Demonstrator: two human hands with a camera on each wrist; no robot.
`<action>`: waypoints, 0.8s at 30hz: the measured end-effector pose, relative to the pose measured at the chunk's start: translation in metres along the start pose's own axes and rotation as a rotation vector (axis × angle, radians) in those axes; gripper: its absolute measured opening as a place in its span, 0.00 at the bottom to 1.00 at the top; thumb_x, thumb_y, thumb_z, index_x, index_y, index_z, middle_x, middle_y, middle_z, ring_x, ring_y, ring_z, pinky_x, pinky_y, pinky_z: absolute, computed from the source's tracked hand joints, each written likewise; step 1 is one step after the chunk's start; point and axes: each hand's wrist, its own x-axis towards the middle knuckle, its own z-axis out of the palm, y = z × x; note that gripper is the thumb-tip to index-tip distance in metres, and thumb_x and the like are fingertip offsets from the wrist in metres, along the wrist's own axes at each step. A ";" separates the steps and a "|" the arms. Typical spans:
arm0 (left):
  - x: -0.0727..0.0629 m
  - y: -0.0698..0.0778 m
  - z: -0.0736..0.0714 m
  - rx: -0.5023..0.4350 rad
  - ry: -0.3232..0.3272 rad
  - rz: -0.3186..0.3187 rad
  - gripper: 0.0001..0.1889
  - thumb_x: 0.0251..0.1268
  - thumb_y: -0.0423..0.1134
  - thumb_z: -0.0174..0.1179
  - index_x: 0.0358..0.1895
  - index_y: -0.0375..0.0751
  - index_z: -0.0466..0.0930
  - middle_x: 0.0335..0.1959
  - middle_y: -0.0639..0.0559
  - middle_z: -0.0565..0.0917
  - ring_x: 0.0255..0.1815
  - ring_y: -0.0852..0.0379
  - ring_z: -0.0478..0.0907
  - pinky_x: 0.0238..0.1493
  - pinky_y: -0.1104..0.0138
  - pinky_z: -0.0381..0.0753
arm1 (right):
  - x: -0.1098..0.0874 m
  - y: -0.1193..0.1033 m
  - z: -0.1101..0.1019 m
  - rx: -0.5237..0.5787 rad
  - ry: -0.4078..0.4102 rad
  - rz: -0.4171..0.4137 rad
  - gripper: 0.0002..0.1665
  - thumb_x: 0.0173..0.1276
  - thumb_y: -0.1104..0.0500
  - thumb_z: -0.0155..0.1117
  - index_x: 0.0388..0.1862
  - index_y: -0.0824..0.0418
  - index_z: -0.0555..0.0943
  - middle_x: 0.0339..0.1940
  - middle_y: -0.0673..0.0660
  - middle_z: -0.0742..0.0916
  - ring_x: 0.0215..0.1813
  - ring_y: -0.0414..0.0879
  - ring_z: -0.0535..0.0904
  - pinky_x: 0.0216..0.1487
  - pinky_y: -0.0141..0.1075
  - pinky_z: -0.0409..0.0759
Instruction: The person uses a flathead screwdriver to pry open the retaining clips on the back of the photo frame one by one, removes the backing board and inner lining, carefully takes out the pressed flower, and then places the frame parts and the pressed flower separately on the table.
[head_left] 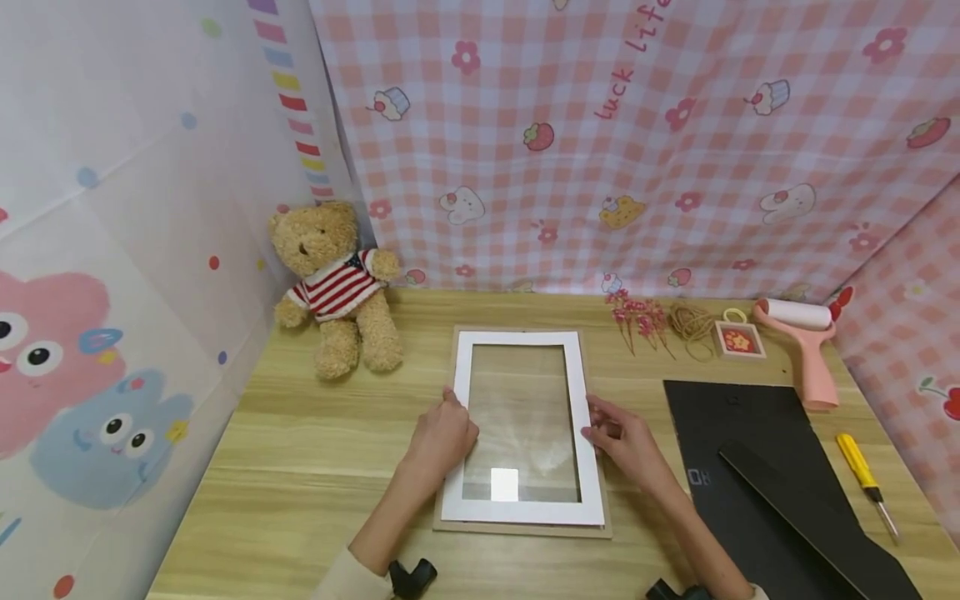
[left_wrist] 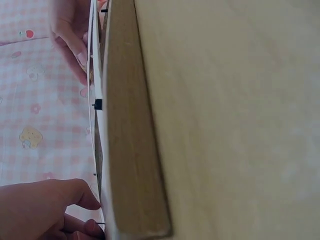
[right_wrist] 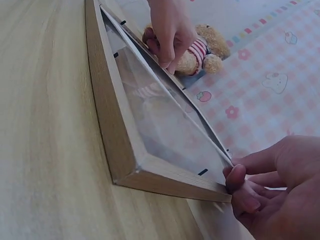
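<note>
A light wooden picture frame lies on the table with a clear sheet in it and small black tabs along its inner edges. Over the sheet sits a white mat border, its right side lifted at a slant in the right wrist view. My right hand pinches that mat's right edge between thumb and fingers. At the left edge my left hand has its thumb and index finger on the mat, other fingers curled. The left fingertips are partly hidden by the frame's side.
Black backing board and a dark strip lie at the right. Beside them are a yellow-handled screwdriver and a pink lint roller. Behind stand twine, dried pink flowers, a small box and a teddy bear.
</note>
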 end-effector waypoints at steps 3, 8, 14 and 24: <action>-0.002 0.002 -0.011 -0.047 0.020 0.019 0.32 0.65 0.32 0.61 0.61 0.00 0.71 0.30 0.23 0.87 0.19 0.39 0.86 0.17 0.51 0.85 | 0.000 -0.002 0.000 0.029 0.010 0.007 0.34 0.76 0.75 0.67 0.78 0.79 0.71 0.43 0.66 0.85 0.30 0.37 0.78 0.31 0.29 0.79; -0.005 -0.001 -0.028 -0.194 -0.069 -0.004 0.36 0.74 0.36 0.61 0.70 0.02 0.64 0.24 0.26 0.84 0.23 0.40 0.86 0.27 0.51 0.88 | 0.000 -0.003 0.000 0.112 0.042 -0.003 0.33 0.77 0.76 0.64 0.79 0.77 0.71 0.42 0.66 0.86 0.28 0.38 0.77 0.29 0.30 0.78; -0.007 -0.013 -0.027 -0.347 -0.102 -0.021 0.36 0.78 0.37 0.63 0.76 0.12 0.63 0.43 0.15 0.86 0.40 0.26 0.90 0.45 0.41 0.91 | -0.005 -0.006 0.000 0.195 0.092 0.013 0.32 0.79 0.74 0.63 0.80 0.72 0.73 0.42 0.61 0.86 0.28 0.39 0.78 0.29 0.29 0.76; -0.004 -0.024 -0.009 -0.369 -0.102 -0.108 0.26 0.81 0.42 0.59 0.71 0.24 0.79 0.18 0.56 0.73 0.28 0.53 0.79 0.41 0.52 0.87 | -0.010 -0.003 -0.003 0.292 0.086 0.062 0.33 0.79 0.75 0.62 0.81 0.73 0.71 0.39 0.51 0.86 0.28 0.38 0.77 0.29 0.29 0.74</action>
